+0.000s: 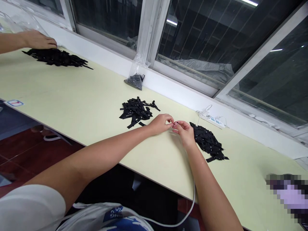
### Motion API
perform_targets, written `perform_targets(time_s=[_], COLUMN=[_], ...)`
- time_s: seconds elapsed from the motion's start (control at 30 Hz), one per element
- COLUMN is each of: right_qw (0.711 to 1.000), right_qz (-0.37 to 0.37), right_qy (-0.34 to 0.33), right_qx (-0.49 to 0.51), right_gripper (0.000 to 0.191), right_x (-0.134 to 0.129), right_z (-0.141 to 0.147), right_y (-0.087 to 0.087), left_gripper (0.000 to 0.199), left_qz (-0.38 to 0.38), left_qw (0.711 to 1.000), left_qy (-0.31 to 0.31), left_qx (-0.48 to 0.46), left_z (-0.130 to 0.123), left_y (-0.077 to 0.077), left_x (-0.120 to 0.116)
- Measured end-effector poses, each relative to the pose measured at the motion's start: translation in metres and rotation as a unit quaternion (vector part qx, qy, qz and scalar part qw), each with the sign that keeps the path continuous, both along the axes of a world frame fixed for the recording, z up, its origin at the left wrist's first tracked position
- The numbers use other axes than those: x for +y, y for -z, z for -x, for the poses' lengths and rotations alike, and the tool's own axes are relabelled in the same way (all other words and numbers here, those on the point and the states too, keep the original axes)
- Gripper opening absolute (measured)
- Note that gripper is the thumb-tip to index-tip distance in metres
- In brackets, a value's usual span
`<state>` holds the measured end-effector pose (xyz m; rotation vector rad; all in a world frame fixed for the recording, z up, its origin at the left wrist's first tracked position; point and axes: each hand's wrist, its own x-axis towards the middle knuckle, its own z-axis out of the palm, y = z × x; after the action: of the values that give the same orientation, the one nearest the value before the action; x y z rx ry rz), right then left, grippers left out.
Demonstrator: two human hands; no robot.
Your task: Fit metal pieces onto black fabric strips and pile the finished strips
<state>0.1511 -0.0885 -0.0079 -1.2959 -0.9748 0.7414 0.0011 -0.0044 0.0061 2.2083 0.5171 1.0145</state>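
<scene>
My left hand (160, 124) and my right hand (185, 132) meet above the table, fingertips pinched together. Between them is a small dark piece (175, 123), mostly hidden by the fingers; it looks like one of the short black fabric strips. Left of my hands lies a loose pile of black strips (136, 110), some with small shiny spots. A larger heap of similar strips (208, 141) lies just beyond and to the right of my right hand.
Pale yellow table (96, 96) runs along a windowed wall. A clear bag with dark contents (135, 81) leans by the sill, and a power strip (213, 120) lies farther right. At far left another person's hand (39, 40) touches a black strip pile (57, 57). A white cable (178, 223) crosses my lap.
</scene>
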Motion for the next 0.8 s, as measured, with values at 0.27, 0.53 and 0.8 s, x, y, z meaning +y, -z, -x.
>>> perform_targets(time_s=[0.27,0.53,0.8], right_qw=[1.000,0.999,0.999], right_qz=[0.001,0.005,0.006], right_qy=[-0.012,-0.022,-0.021], right_qx=[-0.019,-0.027,-0.028], right_gripper=[0.040,0.041,0.039], right_x=[-0.0029,-0.0029,-0.0016], right_z=[0.0005,-0.0001,0.0020], right_y=[-0.0026,-0.0030,-0.0032], left_gripper=[0.010,0.007,0.003], left_qz=[0.004,0.005,0.023], left_qw=[1.000,0.999,0.999], left_qy=[-0.014,-0.031,-0.026], left_qx=[-0.014,-0.024,-0.040], left_z=[-0.0011,-0.0008,-0.0015], left_y=[0.0011,-0.0016,-0.0009], left_x=[0.0000,-0.0019,-0.0021])
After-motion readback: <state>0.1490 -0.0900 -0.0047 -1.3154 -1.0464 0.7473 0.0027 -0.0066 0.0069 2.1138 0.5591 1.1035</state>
